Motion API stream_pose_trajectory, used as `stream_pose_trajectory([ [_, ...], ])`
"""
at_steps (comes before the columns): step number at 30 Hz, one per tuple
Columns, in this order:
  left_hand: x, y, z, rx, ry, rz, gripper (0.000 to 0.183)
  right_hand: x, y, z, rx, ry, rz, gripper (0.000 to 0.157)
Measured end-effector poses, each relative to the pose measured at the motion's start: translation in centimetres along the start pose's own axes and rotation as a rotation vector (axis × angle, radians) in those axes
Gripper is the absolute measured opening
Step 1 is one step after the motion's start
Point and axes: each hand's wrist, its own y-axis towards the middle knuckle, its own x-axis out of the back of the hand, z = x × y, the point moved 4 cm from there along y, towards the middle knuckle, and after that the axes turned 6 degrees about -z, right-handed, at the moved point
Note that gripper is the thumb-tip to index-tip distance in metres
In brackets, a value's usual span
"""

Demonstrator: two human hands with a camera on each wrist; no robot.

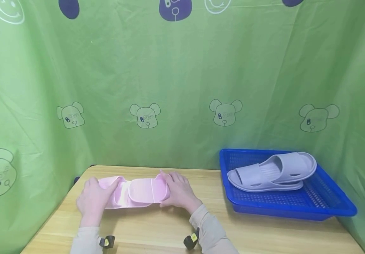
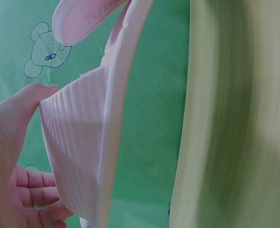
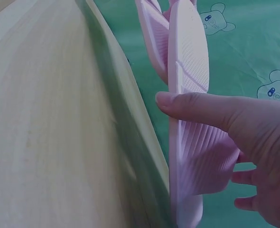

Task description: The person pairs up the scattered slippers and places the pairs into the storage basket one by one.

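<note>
Two pink slippers overlap end to end, held up over the wooden table. My left hand [image 1: 91,199] grips the left slipper [image 1: 116,201] around its ribbed strap [image 2: 78,133]. In the left wrist view, the thumb lies at the strap's edge and the fingers curl behind it. My right hand [image 1: 180,190] grips the right slipper [image 1: 141,190] at its ribbed strap [image 3: 206,156], with the thumb across the sole's edge in the right wrist view. The slipper's rounded end points left, over the other slipper.
On the right of the table [image 1: 157,236] stands a blue basket [image 1: 274,209] with a pair of grey slippers [image 1: 249,174] in it, one partly on top of the other. A green curtain [image 1: 182,70] with bear faces hangs behind and along both sides.
</note>
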Motion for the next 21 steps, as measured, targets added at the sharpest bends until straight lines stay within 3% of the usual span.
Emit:
stream_pose_trajectory([
  [9,0.0,-0.1,-0.3,0.017,-0.010,-0.029,0.102,0.5,0.3,0.5,-0.013,-0.066,-0.071,0.109],
  [21,-0.1,-0.2,-0.5,-0.002,-0.023,-0.103,0.101,0.8,0.4,1.3,-0.067,-0.218,-0.113,0.114],
])
